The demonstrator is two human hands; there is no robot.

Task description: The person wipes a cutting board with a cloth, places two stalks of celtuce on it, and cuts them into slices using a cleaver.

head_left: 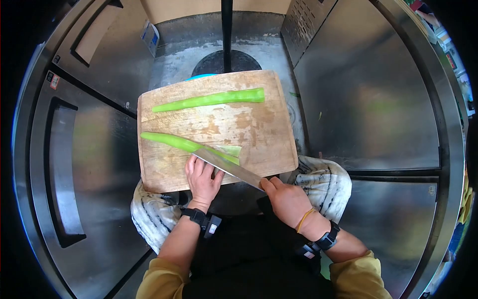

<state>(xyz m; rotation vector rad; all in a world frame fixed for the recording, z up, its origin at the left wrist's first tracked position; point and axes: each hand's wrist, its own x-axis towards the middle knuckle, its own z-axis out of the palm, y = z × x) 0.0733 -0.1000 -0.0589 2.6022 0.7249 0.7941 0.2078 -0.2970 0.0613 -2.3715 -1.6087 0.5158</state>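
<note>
My right hand [289,202] is wrapped around the handle of a kitchen knife [231,168]. Its blade slants up and left across the lower edge of a peeled green celtuce stalk [172,140]. Close under the blade, my left hand [203,182] has its fingers bent against the near side of that stalk; the blade partly hides the fingertips. A thin pale green slice [230,149] lies beside the stalk's thick right end. Farther up the wooden cutting board [269,149] rests a second peeled celtuce stalk [214,99], apart from both hands.
The board sits above my knees, in patterned trousers [323,184]. Steel cabinets stand close on the left [99,164] and right [368,99]. Behind the board, a black pole [227,35] rises from a round base [204,65]. A bit of blue [201,76] shows past the board's far edge.
</note>
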